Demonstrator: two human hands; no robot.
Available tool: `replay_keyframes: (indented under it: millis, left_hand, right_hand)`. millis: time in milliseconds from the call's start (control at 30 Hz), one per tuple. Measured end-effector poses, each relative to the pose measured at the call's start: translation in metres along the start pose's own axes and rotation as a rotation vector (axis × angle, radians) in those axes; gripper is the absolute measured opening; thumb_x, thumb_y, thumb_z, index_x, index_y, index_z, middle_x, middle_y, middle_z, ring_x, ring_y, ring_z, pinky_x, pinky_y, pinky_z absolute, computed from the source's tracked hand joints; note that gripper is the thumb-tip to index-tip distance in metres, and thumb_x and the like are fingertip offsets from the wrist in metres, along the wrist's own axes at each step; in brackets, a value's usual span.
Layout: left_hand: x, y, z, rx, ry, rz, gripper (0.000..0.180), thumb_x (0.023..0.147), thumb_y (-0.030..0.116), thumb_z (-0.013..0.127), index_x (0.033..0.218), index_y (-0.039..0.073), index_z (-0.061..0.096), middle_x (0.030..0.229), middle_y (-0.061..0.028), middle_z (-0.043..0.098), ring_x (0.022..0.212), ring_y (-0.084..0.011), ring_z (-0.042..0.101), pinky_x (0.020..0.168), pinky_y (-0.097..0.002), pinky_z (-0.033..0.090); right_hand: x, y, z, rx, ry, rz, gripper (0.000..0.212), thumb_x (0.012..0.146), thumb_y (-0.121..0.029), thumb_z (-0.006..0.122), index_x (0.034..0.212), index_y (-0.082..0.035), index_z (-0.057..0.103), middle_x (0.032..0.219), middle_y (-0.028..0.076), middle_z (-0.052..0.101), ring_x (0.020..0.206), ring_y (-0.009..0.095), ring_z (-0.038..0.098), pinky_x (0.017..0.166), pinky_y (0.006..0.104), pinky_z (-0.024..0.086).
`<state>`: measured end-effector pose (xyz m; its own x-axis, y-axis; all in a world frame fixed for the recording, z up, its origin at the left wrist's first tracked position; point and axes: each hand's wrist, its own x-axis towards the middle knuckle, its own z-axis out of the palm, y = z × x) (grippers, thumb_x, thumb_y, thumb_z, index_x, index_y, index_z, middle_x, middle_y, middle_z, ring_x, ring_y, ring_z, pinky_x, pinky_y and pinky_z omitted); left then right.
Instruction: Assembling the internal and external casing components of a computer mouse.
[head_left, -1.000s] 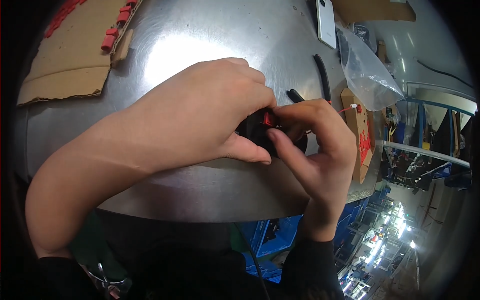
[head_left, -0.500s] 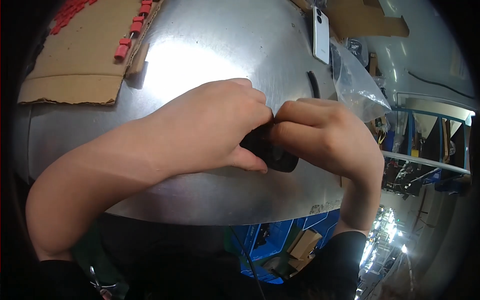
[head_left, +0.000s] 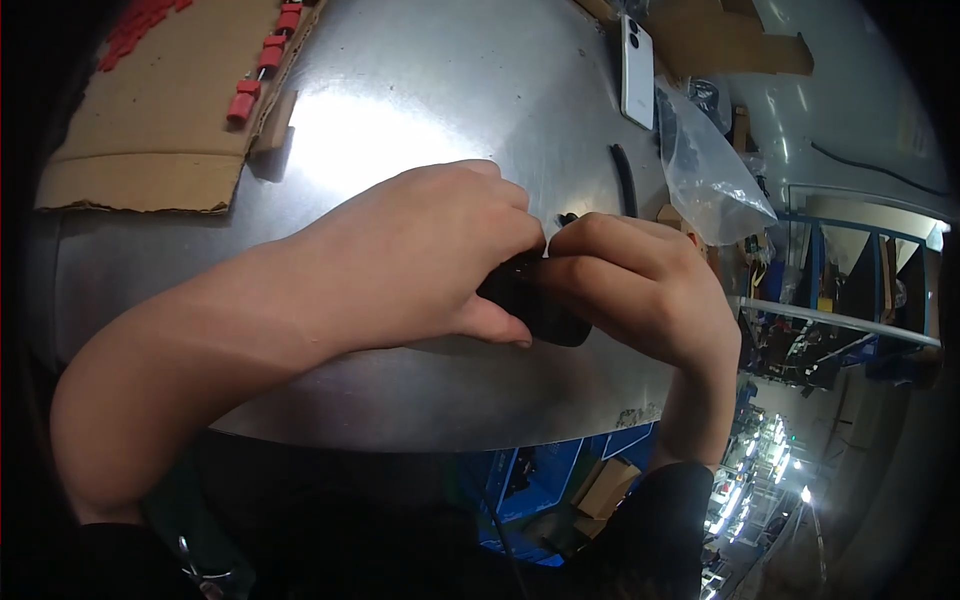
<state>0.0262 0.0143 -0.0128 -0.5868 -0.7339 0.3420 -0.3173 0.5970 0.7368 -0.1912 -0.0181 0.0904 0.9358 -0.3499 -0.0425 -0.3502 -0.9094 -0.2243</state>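
Observation:
Near the front of the metal table, a dark, smooth piece with rounded corners (head_left: 556,322) lies mostly under my hands; its kind cannot be made out. My left hand (head_left: 455,250) is closed round its left side, thumb along the near edge and fingers over the far edge. From the right, my right hand (head_left: 635,280) bends over the same piece with its fingers pinched at the top. A small black tip shows beyond those fingers; what the pinch holds is hidden. Past my right hand lies a short black strip (head_left: 623,178) on the table.
A cardboard sheet (head_left: 150,180) at the far left carries red parts (head_left: 243,102). A white phone (head_left: 637,75) and a clear plastic bag (head_left: 710,170) lie at the far right. Blue crates (head_left: 545,485) stand below the table's front edge (head_left: 420,448).
My right hand has shifted slightly left and nearer to me, and a small black tip now shows beyond its fingers. My left hand keeps its hold almost unmoved.

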Motion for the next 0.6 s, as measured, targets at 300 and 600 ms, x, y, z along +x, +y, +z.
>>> replay_keyframes:
  millis: [300,600]
  left_hand:
    - [-0.001,0.005,-0.007,0.025,-0.031,-0.014,0.042,0.079,0.039,0.085,0.096,0.003,0.073,0.097,-0.0114,0.069,0.104,-0.0307,0.064,0.094,-0.0418,0.053]
    - [0.000,0.005,-0.005,-0.026,-0.013,-0.010,0.047,0.077,0.037,0.087,0.105,0.002,0.073,0.097,-0.0106,0.068,0.102,-0.0316,0.062,0.092,-0.0416,0.053]
  right_hand:
    - [-0.004,0.007,-0.010,0.310,0.261,0.321,0.011,0.084,-0.001,0.067,0.095,0.000,0.069,0.088,0.006,0.071,0.076,0.009,0.064,0.068,0.0238,0.050]
    - [-0.018,0.050,0.053,0.488,0.306,0.848,0.018,0.095,-0.016,0.074,0.101,0.000,0.069,0.088,0.001,0.071,0.083,0.007,0.063,0.075,0.0238,0.050]
